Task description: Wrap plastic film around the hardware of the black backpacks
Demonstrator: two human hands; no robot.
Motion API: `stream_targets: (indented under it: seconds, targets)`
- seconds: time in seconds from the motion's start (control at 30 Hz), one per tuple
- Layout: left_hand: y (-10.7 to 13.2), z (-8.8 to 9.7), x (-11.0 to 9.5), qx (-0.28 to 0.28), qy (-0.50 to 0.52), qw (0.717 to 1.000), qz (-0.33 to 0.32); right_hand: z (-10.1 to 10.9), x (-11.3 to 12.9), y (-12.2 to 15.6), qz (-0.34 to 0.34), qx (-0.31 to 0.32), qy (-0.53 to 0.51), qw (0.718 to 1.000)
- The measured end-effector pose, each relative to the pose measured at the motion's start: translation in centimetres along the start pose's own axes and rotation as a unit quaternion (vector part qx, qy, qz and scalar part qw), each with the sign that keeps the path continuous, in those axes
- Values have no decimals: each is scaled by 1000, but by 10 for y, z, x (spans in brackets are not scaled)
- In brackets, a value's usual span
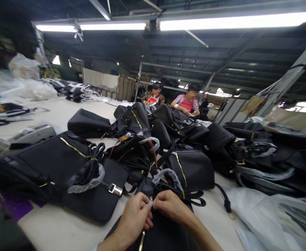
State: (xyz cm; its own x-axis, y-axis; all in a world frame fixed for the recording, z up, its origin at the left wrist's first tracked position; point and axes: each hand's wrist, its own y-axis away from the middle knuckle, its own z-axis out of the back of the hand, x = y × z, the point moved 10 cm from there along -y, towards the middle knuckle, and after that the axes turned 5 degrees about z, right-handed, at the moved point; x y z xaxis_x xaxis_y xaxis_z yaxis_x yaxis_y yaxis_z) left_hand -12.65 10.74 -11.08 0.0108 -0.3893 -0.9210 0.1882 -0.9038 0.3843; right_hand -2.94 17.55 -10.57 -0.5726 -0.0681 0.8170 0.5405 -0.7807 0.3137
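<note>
A scrap (150, 203) is pinched by the left hand (135, 215); the right hand (170, 206) is closed beside it, bag (165, 232) beneath.

the head view faces forward and slightly down, hands (133, 217) close below.

The left hand (134, 219) is showing bare, a pale band, sleeve or bracelet unclear, peeking below its wrist; the right hand (170, 206) and forearm (201, 228) are showing bare too.
</note>
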Motion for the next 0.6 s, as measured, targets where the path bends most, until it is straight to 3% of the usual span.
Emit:
stream_targets:
  seconds: [0.23, 0.6]
  targets:
    - [-3, -1, 2, 34, 48, 996, 66, -1, -7, 4, -21, 0, -22, 1000]
    - [-7, 2, 7, 24, 72, 994, 78, -3, 1, 15, -73, -23, 18, 997]
